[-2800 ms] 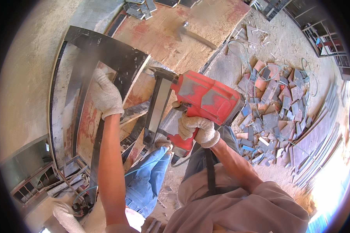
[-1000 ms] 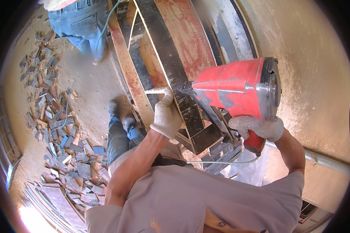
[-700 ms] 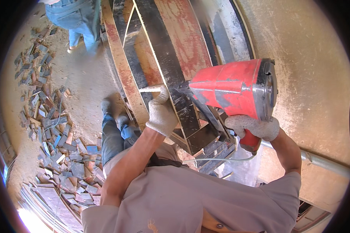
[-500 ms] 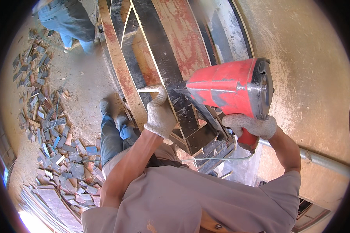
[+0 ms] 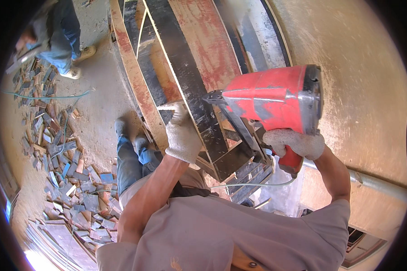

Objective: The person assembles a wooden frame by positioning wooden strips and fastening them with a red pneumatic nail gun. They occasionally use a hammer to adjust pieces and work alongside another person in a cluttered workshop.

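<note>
A: Fingers (image 5: 178,118) of your left hand (image 5: 183,137) are curled shut over the edge of the small wood block (image 5: 171,107), pinning it against the curved black panel (image 5: 185,77). Reads as a hold-down so the block can't shift under the nose.

B: And the right?

A: Your right hand (image 5: 295,143) is wrapped tight round the grip of the red nail gun (image 5: 276,100), glove closed on it. Nose points left, tip just beside the block and your left fingers. Close.

B: Pose?

A: Left forearm runs straight up from your chest, wrist bent over the frame's wooden rib (image 5: 135,81). Right elbow out, wrist cocked, gun body level above the stacked frame ends. Can't tell if your index finger is on the trigger.
</note>
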{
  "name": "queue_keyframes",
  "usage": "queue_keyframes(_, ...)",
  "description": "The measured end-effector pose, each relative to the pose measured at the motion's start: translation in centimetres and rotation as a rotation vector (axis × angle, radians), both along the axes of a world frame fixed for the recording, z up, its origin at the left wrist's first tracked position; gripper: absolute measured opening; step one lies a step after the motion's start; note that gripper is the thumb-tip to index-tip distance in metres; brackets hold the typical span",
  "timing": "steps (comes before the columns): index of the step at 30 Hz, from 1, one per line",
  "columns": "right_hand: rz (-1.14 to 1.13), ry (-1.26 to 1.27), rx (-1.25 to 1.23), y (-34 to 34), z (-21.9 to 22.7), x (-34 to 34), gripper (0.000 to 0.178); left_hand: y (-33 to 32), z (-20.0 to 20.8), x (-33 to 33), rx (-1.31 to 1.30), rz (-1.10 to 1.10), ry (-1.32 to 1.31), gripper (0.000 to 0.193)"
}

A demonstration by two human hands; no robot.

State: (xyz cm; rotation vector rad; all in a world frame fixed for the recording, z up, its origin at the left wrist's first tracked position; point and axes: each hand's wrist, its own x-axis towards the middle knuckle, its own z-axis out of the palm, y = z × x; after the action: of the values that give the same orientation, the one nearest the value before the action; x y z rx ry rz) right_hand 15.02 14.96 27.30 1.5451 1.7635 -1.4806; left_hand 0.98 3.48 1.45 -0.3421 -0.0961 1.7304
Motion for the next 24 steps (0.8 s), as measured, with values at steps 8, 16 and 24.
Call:
queue_keyframes(8,-0.05,-0.04,-0.015,-0.2,-0.5,-0.5,0.021,-0.5,-0.3,0.2,-0.233,-0.131,0.015,0.094)
queue_keyframes(16,0.035,-0.068,-0.037,0.7,-1.5,1.2,0.028,-0.5,0.3,0.2,-0.249,-0.142,0.057,0.103)
queue_keyframes(24,0.067,0.017,0.12,1.0,1.6,0.1,0.006,-2.8,-0.8,-2.0,-0.6,-0.176,0.417,0.059)
